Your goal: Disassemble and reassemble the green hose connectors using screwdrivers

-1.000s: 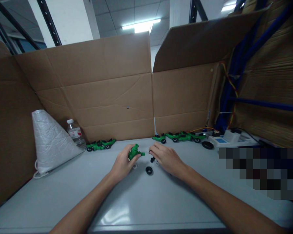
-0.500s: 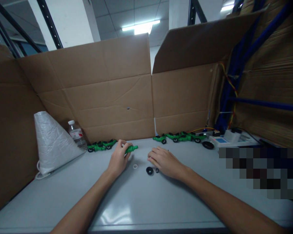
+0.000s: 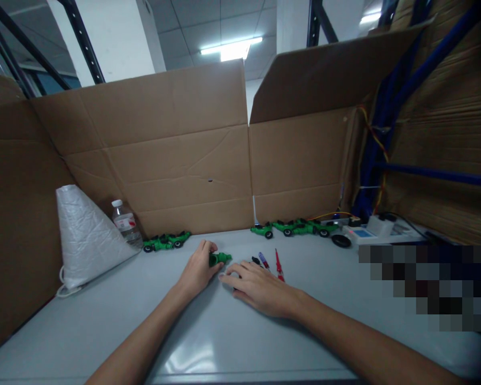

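My left hand (image 3: 198,270) is curled around a small green toy car body (image 3: 218,259) that rests low on the grey table (image 3: 224,331). My right hand (image 3: 256,286) lies palm down just right of it, fingers stretched toward the left and touching a small white ring (image 3: 222,275). A small black wheel seen earlier is hidden under this hand. Behind the right hand lie a blue-handled tool (image 3: 263,260) and a red-handled tool (image 3: 279,266).
Finished green toy cars stand in rows at the back left (image 3: 166,240) and back middle (image 3: 292,226). A white woven sack (image 3: 80,235) and a water bottle (image 3: 125,221) stand at the left. Cardboard walls (image 3: 184,160) surround the table. A white device with wires (image 3: 364,231) sits at the right.
My left hand lowered the green car body toward the table. My right hand slid left over the black wheel toward the white ring, uncovering the two tools behind it.
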The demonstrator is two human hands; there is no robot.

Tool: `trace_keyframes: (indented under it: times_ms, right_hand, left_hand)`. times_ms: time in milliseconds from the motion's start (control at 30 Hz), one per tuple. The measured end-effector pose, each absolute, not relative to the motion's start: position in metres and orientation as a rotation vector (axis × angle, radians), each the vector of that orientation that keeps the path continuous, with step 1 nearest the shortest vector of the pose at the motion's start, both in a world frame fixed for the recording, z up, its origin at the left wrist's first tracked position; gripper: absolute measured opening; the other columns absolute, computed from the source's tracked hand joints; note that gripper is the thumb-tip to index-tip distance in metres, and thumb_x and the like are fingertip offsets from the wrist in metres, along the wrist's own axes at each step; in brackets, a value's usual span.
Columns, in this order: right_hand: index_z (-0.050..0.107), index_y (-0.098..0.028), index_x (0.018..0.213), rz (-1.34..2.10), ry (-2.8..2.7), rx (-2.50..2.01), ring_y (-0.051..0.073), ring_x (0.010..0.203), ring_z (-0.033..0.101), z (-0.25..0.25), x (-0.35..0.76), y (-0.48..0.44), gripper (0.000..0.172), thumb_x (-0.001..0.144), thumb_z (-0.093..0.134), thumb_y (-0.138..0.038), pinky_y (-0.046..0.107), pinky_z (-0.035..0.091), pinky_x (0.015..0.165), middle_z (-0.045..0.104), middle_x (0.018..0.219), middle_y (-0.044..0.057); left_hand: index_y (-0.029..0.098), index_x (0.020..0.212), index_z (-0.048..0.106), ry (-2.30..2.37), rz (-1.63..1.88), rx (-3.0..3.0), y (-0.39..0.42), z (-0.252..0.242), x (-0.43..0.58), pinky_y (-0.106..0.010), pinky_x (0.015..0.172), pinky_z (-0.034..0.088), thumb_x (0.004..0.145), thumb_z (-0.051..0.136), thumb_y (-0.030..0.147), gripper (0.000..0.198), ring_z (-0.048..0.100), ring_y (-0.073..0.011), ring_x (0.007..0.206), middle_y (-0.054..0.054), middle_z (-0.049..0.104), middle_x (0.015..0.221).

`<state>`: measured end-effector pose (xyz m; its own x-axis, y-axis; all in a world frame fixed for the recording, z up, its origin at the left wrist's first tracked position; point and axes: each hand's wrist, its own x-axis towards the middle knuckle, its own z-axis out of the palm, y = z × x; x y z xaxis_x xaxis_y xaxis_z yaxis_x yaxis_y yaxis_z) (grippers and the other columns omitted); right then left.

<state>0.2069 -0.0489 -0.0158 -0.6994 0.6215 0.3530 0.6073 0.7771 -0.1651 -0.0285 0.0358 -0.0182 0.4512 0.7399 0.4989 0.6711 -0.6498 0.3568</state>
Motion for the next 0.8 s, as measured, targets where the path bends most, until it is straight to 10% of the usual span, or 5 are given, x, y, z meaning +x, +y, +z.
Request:
trace_keyframes:
  times_ms: [800]
  right_hand:
    - [0.068, -0.02, 0.102, -0.128, -2.518, -1.124, 0.027, 0.106, 0.055, -0.02, 0.231, -0.028, 0.01, 0.1, 0.063, -0.029, 0.041, 0.04, 0.093, 0.069, 0.11, 0.009]
  left_hand:
    - [0.023, 0.121, 0.072, 1.187, 0.691, 2.737, 0.033, -0.014, -0.027, -0.045, 0.1, 0.047, 0.098, 0.063, 0.05, 0.037, 0.059, -0.0306, 0.111, -0.011, 0.073, 0.114]
